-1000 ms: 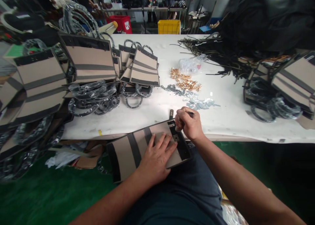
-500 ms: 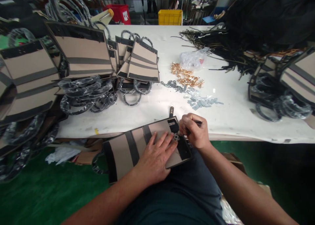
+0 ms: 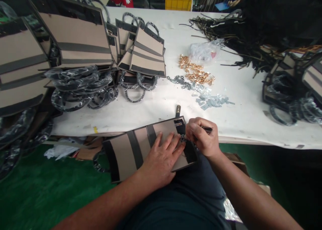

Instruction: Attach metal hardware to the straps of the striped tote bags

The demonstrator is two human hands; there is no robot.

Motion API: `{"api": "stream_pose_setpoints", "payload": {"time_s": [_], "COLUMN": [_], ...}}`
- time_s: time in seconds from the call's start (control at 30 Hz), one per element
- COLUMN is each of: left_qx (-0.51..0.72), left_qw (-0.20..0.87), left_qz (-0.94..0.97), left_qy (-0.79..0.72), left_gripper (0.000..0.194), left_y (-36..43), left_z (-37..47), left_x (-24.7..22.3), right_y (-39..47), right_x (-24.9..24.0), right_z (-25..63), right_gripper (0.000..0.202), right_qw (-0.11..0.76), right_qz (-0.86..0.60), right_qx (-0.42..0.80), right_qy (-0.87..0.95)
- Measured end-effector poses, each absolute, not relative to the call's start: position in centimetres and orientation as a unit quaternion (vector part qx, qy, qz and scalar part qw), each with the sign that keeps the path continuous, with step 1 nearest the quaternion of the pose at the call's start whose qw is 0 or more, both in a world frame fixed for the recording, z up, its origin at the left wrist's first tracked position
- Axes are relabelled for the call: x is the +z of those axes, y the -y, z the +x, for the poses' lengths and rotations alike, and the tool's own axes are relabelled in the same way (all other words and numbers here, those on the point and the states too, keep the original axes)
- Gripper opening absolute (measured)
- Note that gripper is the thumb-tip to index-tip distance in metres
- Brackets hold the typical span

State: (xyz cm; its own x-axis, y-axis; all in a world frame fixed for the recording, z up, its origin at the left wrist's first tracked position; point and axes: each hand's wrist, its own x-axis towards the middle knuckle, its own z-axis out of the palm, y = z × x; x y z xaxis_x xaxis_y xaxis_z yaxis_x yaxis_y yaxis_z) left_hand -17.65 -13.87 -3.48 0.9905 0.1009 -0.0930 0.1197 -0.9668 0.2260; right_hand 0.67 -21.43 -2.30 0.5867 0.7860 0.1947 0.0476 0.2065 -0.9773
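A beige-and-black handbag panel (image 3: 118,156) lies across my lap, its upper edge against the table front. My left hand (image 3: 163,156) rests flat on it, fingers stretched out, the fingertips beside a small metal plate (image 3: 182,138) on the black end strip. My right hand (image 3: 203,136) is closed round a slim tool with a dark handle (image 3: 207,129); its working end is hidden by the fingers, close to the plate. A second metal fitting (image 3: 178,124) sits in the strip's upper corner. Past the panel's edge sticks out a short black tab with gold hardware (image 3: 178,110).
On the white table (image 3: 161,112) lie gold fittings (image 3: 197,74), flat grey metal plates (image 3: 213,101) and a clear plastic bag (image 3: 203,51). Stacked bag panels with wrapped handles (image 3: 83,52) crowd the left. Dark straps (image 3: 241,42) pile up at the back right.
The view has tipped slightly downward. My left hand stays flat on the panel, and my right hand still grips the tool by the metal plate, with only slight movement.
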Motion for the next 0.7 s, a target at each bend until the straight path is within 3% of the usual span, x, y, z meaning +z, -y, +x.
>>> {"api": "stream_pose_setpoints", "payload": {"time_s": [0.27, 0.43, 0.6, 0.7], "left_qx": [-0.052, -0.047, -0.035, -0.019], "left_qw": [0.096, 0.099, 0.119, 0.143], "left_qz": [0.993, 0.993, 0.991, 0.988], "left_qy": [-0.047, -0.051, -0.048, -0.053], "left_gripper": [0.101, 0.099, 0.098, 0.093], "left_y": [13.8, 13.8, 13.5, 13.5], "left_z": [-17.3, -17.4, -17.5, -17.7], "left_x": [-3.1, -3.4, -3.4, -3.6], "right_y": [20.1, 20.0, 19.9, 19.6], "right_x": [-1.9, -2.3, -2.1, -1.4], "right_z": [2.1, 2.5, 0.8, -0.9], "right_gripper": [0.042, 0.037, 0.039, 0.040], "right_qw": [0.811, 0.839, 0.813, 0.713], "right_qz": [-0.446, -0.418, -0.470, -0.568], "right_qx": [0.328, 0.333, 0.294, 0.256], "right_qy": [0.187, 0.098, 0.176, 0.320]}}
